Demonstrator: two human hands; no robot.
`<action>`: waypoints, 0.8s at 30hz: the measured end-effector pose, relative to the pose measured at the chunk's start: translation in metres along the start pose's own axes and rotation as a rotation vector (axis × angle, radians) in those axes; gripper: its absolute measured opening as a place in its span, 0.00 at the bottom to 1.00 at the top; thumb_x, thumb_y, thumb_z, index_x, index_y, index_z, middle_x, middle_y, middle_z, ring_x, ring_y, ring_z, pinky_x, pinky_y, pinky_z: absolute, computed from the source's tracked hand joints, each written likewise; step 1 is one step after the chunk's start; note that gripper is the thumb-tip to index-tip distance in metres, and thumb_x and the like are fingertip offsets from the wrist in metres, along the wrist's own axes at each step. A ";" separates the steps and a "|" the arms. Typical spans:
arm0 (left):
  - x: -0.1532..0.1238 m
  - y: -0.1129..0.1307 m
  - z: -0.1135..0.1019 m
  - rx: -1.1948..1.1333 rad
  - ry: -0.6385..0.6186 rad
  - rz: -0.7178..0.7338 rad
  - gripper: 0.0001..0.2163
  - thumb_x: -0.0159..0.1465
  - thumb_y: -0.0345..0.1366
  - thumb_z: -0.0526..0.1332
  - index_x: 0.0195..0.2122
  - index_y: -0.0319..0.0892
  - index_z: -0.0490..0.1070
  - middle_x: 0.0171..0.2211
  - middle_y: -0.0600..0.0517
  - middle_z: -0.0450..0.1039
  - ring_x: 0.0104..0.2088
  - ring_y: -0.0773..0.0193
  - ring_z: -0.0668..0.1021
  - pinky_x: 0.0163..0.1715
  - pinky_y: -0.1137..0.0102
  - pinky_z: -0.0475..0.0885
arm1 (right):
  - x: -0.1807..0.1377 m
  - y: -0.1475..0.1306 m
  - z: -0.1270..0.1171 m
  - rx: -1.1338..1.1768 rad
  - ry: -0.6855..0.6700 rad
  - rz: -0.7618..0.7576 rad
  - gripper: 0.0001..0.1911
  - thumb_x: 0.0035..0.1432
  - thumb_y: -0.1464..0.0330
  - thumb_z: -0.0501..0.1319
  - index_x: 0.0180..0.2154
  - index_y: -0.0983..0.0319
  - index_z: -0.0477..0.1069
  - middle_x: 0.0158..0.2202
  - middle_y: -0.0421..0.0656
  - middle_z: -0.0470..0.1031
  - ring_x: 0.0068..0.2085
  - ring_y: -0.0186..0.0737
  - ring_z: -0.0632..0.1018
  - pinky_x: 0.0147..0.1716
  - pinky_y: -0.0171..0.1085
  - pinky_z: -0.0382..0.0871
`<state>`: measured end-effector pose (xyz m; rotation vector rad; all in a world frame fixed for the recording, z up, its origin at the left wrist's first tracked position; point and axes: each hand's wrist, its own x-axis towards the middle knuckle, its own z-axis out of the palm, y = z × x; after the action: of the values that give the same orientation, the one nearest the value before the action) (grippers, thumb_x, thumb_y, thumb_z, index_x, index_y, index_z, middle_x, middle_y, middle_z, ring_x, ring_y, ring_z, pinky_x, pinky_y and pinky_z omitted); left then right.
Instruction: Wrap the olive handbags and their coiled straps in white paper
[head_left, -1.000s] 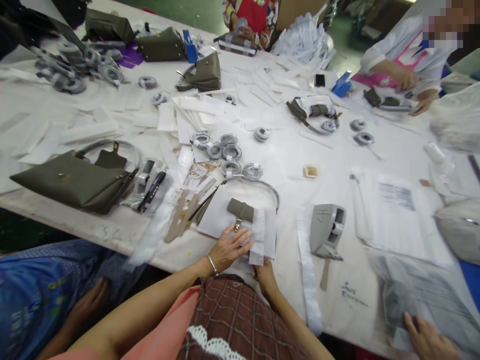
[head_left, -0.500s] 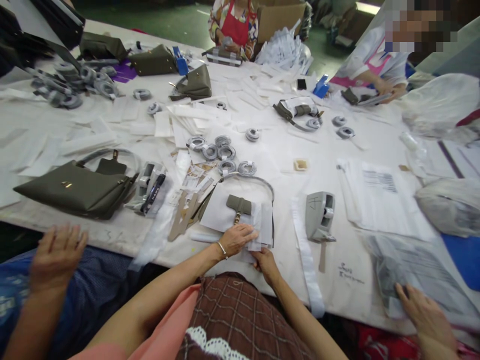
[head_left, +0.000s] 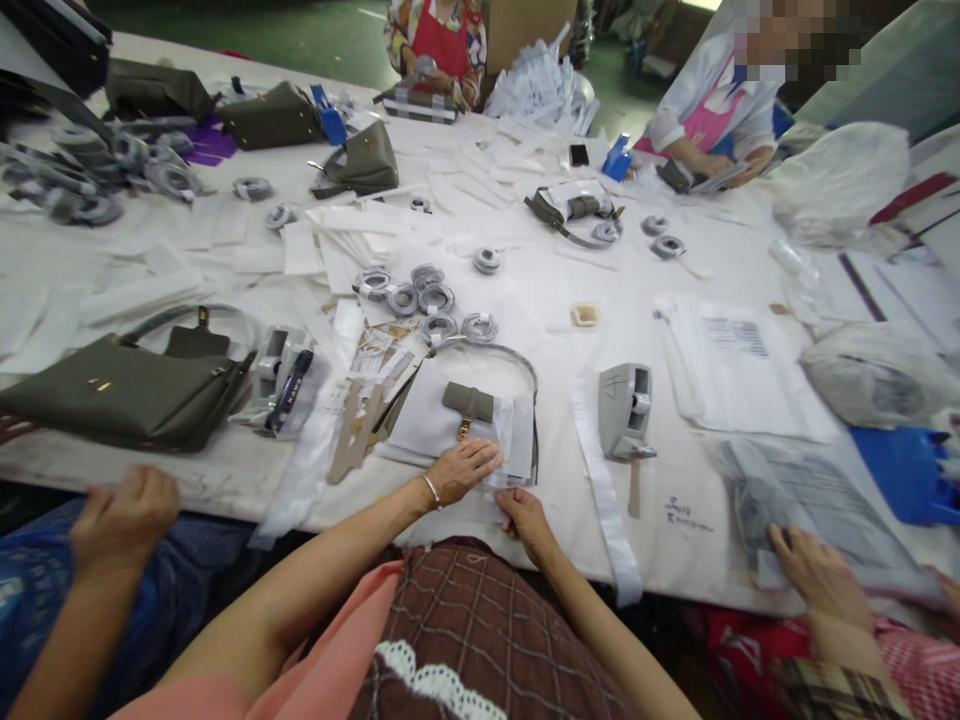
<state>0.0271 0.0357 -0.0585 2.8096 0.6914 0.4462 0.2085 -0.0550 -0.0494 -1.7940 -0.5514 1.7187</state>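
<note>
Head view, centre: strip [head_left: 505, 430] overhang has shortened, likely tucked; left hand [head_left: 465, 470] flat on wrapped bag [head_left: 469, 402], right hand [head_left: 525, 517] narrowed, grip unclear.

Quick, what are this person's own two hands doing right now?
Left hand: open, laid palm down on the paper-covered handbag.
Right hand: closed, seemingly pinching the near end of a translucent strip.

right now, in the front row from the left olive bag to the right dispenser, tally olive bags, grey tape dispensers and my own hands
Olive bags: 2
Grey tape dispensers: 2
Your left hand and right hand: 2
Total: 6
</note>
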 end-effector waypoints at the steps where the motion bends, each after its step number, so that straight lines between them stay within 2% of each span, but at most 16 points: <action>1: 0.001 0.000 -0.001 0.025 0.014 0.007 0.20 0.65 0.30 0.57 0.59 0.36 0.62 0.56 0.41 0.67 0.58 0.53 0.68 0.58 0.58 0.65 | 0.000 0.000 0.000 0.003 -0.001 -0.004 0.25 0.38 0.48 0.68 0.24 0.61 0.64 0.16 0.32 0.65 0.14 0.29 0.65 0.12 0.30 0.49; 3: 0.005 -0.001 -0.003 0.051 0.051 0.010 0.17 0.67 0.28 0.55 0.57 0.38 0.65 0.54 0.42 0.70 0.55 0.56 0.70 0.55 0.60 0.67 | 0.001 0.000 0.000 0.005 -0.004 -0.008 0.25 0.39 0.48 0.68 0.24 0.61 0.64 0.16 0.32 0.65 0.14 0.29 0.65 0.12 0.30 0.50; 6: 0.009 -0.003 -0.007 0.068 0.092 0.007 0.13 0.69 0.32 0.54 0.54 0.40 0.68 0.49 0.45 0.73 0.50 0.58 0.73 0.50 0.63 0.69 | 0.003 0.003 0.000 0.004 -0.016 -0.011 0.25 0.39 0.48 0.68 0.25 0.61 0.66 0.17 0.33 0.66 0.14 0.28 0.65 0.12 0.30 0.50; 10: 0.011 -0.006 -0.007 0.127 0.113 0.027 0.11 0.70 0.33 0.53 0.51 0.42 0.70 0.48 0.45 0.73 0.47 0.59 0.74 0.45 0.64 0.71 | 0.005 0.004 -0.001 -0.005 -0.035 -0.019 0.25 0.38 0.47 0.68 0.26 0.62 0.67 0.17 0.33 0.66 0.15 0.29 0.67 0.13 0.30 0.51; 18: 0.009 -0.007 0.004 0.089 0.176 0.010 0.12 0.70 0.31 0.54 0.51 0.42 0.70 0.50 0.46 0.73 0.53 0.60 0.72 0.52 0.64 0.68 | -0.007 0.000 0.003 -0.042 -0.071 -0.016 0.26 0.41 0.46 0.66 0.21 0.59 0.60 0.13 0.30 0.59 0.14 0.29 0.64 0.14 0.31 0.49; 24: 0.010 -0.011 0.014 0.035 0.198 -0.035 0.11 0.70 0.31 0.53 0.50 0.41 0.71 0.49 0.47 0.74 0.53 0.61 0.72 0.52 0.64 0.68 | -0.033 0.007 0.004 -0.080 -0.115 -0.008 0.25 0.47 0.46 0.62 0.23 0.59 0.59 0.14 0.33 0.66 0.15 0.27 0.61 0.18 0.31 0.49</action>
<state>0.0357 0.0479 -0.0723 2.8061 0.7933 0.7200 0.2013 -0.0812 -0.0288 -1.7528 -0.6843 1.8259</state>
